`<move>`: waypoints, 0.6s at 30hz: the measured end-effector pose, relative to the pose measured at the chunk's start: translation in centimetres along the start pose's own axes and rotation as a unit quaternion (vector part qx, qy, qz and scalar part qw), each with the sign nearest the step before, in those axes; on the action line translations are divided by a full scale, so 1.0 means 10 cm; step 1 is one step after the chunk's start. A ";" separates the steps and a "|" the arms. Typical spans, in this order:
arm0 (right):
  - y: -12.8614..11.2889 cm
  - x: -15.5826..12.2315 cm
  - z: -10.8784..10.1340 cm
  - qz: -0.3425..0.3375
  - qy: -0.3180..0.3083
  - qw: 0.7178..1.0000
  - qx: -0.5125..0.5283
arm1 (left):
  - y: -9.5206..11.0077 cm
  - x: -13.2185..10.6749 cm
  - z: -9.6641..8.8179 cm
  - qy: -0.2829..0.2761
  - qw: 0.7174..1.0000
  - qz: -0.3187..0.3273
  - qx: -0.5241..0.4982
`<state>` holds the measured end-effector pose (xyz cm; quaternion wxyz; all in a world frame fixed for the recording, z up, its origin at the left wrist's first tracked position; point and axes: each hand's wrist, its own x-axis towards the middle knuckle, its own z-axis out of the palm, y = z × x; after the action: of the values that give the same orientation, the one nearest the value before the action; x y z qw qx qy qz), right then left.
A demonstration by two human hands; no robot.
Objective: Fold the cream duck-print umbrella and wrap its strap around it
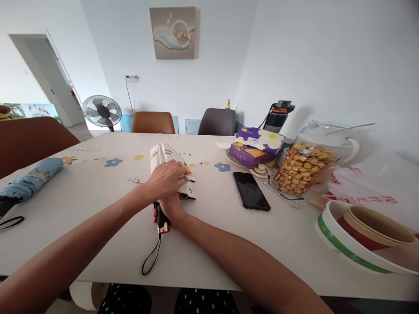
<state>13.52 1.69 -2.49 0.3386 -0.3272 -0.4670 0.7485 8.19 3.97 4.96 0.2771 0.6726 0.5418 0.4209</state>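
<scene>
A folded white umbrella [159, 156] with yellow cartoon prints and dark lettering lies on the table in front of me. My left hand [167, 176] is closed over its loose cloth, fingers curled on the right side. Just below, and partly covered by my left wrist, my right hand [170, 208] grips the umbrella near its black handle [160, 214]. The handle has a shiny gold end, and a black wrist strap loops from it on the tabletop. Flaps of the cloth stick out to both sides of my hands.
On the white table [209, 244], a blue folded umbrella [34, 178] lies at left. A black phone [251, 191] lies right of my hands. Farther right are purple boxes [250, 155], a snack jar [306, 163], a dark bottle [276, 117], glasses [284, 195] and paper bowls [340, 250].
</scene>
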 end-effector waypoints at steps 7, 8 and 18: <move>0.01 0.01 -0.01 0.009 -0.014 1.000 0.000 | -0.09 0.08 0.22 0.052 0.999 0.008 0.013; 0.01 0.01 -0.02 0.010 -0.014 1.000 0.001 | -0.08 0.12 0.25 0.060 0.998 0.000 -0.004; -0.10 -0.03 -0.01 0.058 0.026 0.997 0.051 | 0.16 0.11 -0.08 0.182 0.981 0.032 -0.053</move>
<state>14.00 1.88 -1.54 0.3226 -0.3554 -0.3997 0.7809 8.35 4.50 6.96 0.1957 0.5864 0.5384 0.5727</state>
